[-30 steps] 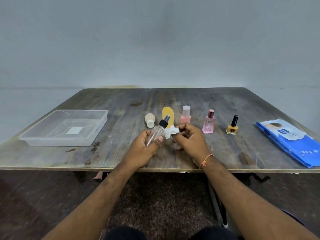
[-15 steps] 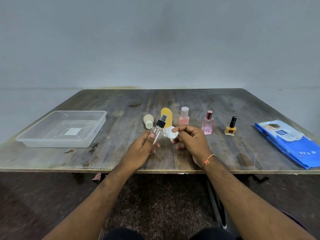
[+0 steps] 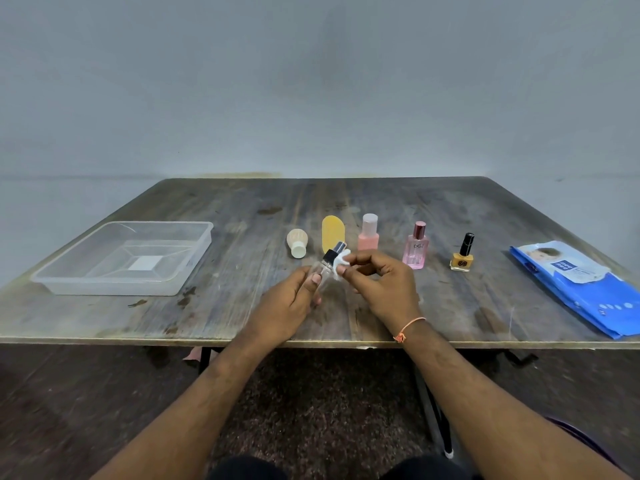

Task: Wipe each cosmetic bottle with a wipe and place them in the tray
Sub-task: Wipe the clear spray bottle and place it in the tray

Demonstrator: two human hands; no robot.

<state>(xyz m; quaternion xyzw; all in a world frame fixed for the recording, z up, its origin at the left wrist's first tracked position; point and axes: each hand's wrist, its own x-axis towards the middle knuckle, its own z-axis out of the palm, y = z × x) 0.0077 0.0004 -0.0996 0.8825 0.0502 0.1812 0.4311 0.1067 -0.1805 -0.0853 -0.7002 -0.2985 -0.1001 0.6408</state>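
We hold a clear spray bottle [image 3: 323,271] in our left hand [image 3: 287,306] while our right hand [image 3: 377,289] pinches a wipe [image 3: 341,263] against its cap, and next it likely goes into the empty tray [image 3: 194,258].

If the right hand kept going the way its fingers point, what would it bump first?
Probably the clear spray bottle with a black cap: the right hand presses the small white wipe towards it, leftward. Depth is hard to judge.

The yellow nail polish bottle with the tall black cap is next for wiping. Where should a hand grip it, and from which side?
Probably best to pinch the square yellow glass body of the yellow nail polish bottle from above and the near side. It stands upright and apart from its neighbours; the black cap is narrow, so a grip there could tip it.
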